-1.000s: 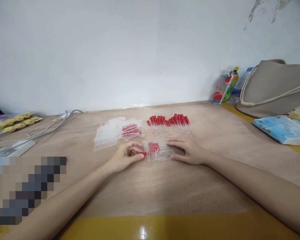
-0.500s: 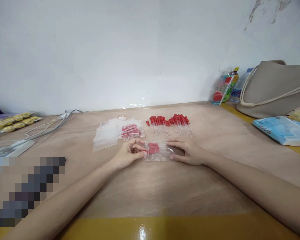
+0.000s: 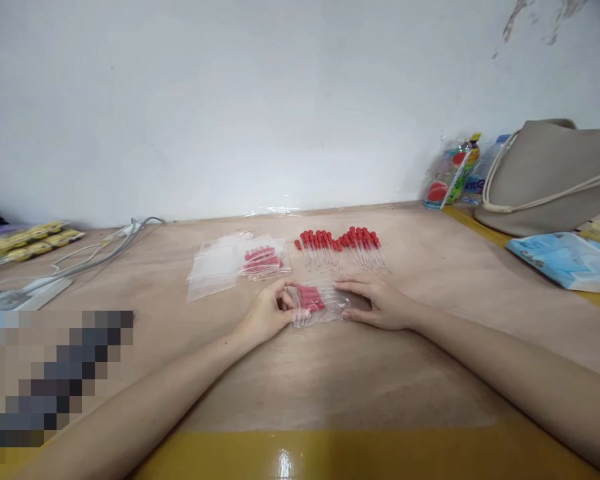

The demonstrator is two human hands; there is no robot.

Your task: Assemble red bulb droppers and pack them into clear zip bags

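Observation:
A clear plastic zip bag (image 3: 336,308) lies on the table between my hands, with several red-bulbed droppers (image 3: 311,298) inside it. Their red bulbs point left and their clear stems run right. My left hand (image 3: 270,310) grips the bag's left end, thumb on the near side and curled fingers on the far side. At the other end, my right hand (image 3: 383,305) holds the bag between thumb and fingers. Just beyond lie loose red-bulbed droppers (image 3: 363,247), side by side with bulbs away from me. Filled bags of droppers (image 3: 263,261) sit beyond my left hand.
Flat zip bags (image 3: 213,267) overlap left of the filled ones. Cables (image 3: 105,250) and a white power strip (image 3: 40,297) are at far left, near yellow packets (image 3: 40,240). Bottles (image 3: 450,173), a grey bag (image 3: 545,177) and a blue packet (image 3: 565,260) stand right.
My left hand has shifted slightly right along the bag's end. The droppers inside now sit a little further right and more evenly in line. My right hand has hardly moved.

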